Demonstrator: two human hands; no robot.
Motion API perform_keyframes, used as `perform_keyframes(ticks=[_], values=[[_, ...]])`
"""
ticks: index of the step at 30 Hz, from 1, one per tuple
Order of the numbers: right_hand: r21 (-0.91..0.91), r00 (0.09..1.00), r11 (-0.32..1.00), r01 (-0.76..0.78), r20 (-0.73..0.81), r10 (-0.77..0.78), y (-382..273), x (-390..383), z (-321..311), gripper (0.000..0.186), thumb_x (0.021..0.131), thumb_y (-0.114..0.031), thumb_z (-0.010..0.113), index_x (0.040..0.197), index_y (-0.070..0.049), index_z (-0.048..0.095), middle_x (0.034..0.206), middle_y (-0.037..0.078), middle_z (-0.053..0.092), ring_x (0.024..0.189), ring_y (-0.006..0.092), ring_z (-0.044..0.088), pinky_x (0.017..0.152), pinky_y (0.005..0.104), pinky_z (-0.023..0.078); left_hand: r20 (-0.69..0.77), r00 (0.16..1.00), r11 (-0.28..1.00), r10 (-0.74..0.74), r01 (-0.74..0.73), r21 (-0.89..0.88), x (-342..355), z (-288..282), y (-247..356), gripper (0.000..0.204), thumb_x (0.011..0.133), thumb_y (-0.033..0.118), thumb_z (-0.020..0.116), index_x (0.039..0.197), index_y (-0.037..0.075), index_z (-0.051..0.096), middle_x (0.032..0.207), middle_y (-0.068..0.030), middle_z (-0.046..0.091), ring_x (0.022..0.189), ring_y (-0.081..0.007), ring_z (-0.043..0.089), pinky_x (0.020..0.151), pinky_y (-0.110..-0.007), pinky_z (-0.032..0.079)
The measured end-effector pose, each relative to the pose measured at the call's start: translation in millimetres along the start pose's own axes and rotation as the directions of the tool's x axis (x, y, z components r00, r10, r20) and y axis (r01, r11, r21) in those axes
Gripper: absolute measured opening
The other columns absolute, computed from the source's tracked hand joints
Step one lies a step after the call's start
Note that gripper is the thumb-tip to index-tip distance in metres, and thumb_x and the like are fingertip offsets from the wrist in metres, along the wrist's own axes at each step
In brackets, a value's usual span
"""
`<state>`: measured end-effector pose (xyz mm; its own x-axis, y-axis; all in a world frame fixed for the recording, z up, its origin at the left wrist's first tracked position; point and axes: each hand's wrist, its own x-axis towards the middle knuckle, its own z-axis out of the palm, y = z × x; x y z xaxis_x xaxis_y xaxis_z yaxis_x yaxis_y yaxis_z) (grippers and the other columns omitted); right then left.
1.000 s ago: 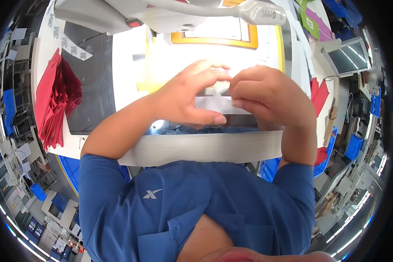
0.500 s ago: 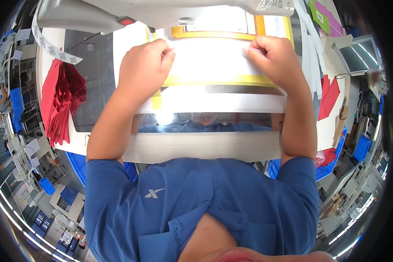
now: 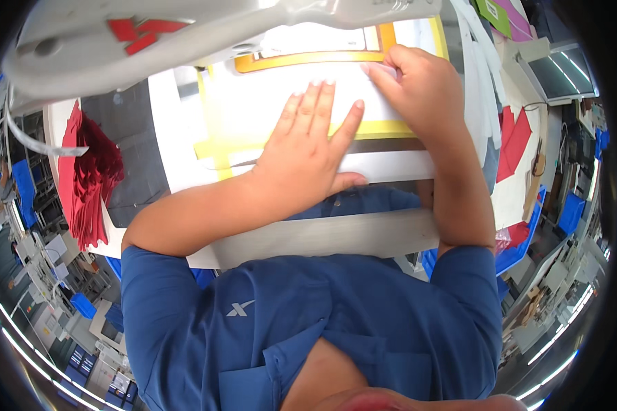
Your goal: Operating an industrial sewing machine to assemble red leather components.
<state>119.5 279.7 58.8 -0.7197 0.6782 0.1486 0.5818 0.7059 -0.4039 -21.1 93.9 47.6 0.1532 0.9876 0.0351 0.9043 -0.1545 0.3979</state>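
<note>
My left hand [image 3: 300,152] lies flat, fingers stretched out, on a white sheet [image 3: 243,103] bordered with yellow tape [image 3: 391,128]. Its thumb points right, near the sheet's front edge. At the upper right of the sheet, my right hand [image 3: 421,89] is closed, fingers curled and thumb beside them, next to the corner of an orange frame [image 3: 284,63]. Whatever its fingers may hold is hidden. The frame surrounds a white panel, bright with glare. A shiny plate [image 3: 363,202] lies in front of the sheet, partly covered by my left forearm.
Overhead, the white sewing-machine-like arm [image 3: 185,58] spans the top, a loose tape strip hanging at its left. Stacked red fabric pieces [image 3: 89,175] lie left; more red fabric [image 3: 513,140] and white strips [image 3: 483,82] lie right. A screen [image 3: 561,72] stands far right.
My left hand has moved right and nearer, opening from a closed pose to lie flat on the sheet. My right hand stays closed at nearly the same spot. The whole view has shifted slightly.
</note>
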Motion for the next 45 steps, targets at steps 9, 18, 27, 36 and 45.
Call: perform_keyframes(ticks=[9,18,27,36,45], values=[[0.019,0.991,0.999,-0.026,-0.129,0.028,-2,-3,-4,0.015,0.088,-0.023,0.076,0.087,-0.01,0.067,0.075,0.007,0.067,0.064,0.03,0.065,0.06,0.0424,0.052,0.027,0.999,0.998,-0.018,0.016,0.054,7,-7,-16,0.098,0.087,0.063,0.077,0.163,0.013,0.043,0.16,-0.0408,0.035,0.151,-0.0559,0.037,0.122,-0.066,0.03],[0.071,0.985,0.996,-0.055,-0.157,0.065,6,-1,-2,0.012,0.089,-0.017,0.073,0.084,-0.01,0.065,0.068,0.007,0.063,0.059,0.0285,0.061,0.057,0.0416,0.048,0.004,0.998,0.993,-0.07,0.069,0.099,9,-10,-22,0.095,0.089,0.068,0.072,0.162,0.012,0.046,0.154,-0.0419,0.041,0.146,-0.0548,0.04,0.122,-0.065,0.03],[0.072,0.988,0.997,-0.038,-0.146,0.048,5,1,0,0.012,0.09,-0.017,0.072,0.084,-0.009,0.065,0.07,0.008,0.065,0.061,0.0309,0.063,0.058,0.0422,0.049,-0.066,0.995,0.993,-0.08,0.085,0.079,17,-5,-22,0.092,0.092,0.063,0.072,0.162,0.012,0.044,0.155,-0.0435,0.037,0.144,-0.0595,0.039,0.12,-0.066,0.031],[0.22,0.972,0.973,0.074,-0.235,-0.021,3,3,3,0.007,0.086,-0.011,0.072,0.091,-0.008,0.069,0.08,0.007,0.069,0.072,0.0291,0.067,0.065,0.0393,0.053,-0.058,0.995,0.996,-0.078,0.08,0.034,17,-4,-24,0.092,0.093,0.063,0.071,0.163,0.011,0.044,0.155,-0.0447,0.036,0.145,-0.0599,0.038,0.121,-0.067,0.03],[0.24,0.955,0.926,0.29,-0.133,-0.264,-3,5,5,0.028,0.082,-0.01,0.072,0.108,-0.005,0.066,0.111,0.015,0.07,0.114,0.0386,0.064,0.101,0.0492,0.047,-0.096,0.992,0.997,-0.079,0.081,0.02,16,-3,-24,0.093,0.091,0.063,0.074,0.162,0.011,0.045,0.155,-0.0443,0.036,0.145,-0.0597,0.039,0.121,-0.067,0.031]])
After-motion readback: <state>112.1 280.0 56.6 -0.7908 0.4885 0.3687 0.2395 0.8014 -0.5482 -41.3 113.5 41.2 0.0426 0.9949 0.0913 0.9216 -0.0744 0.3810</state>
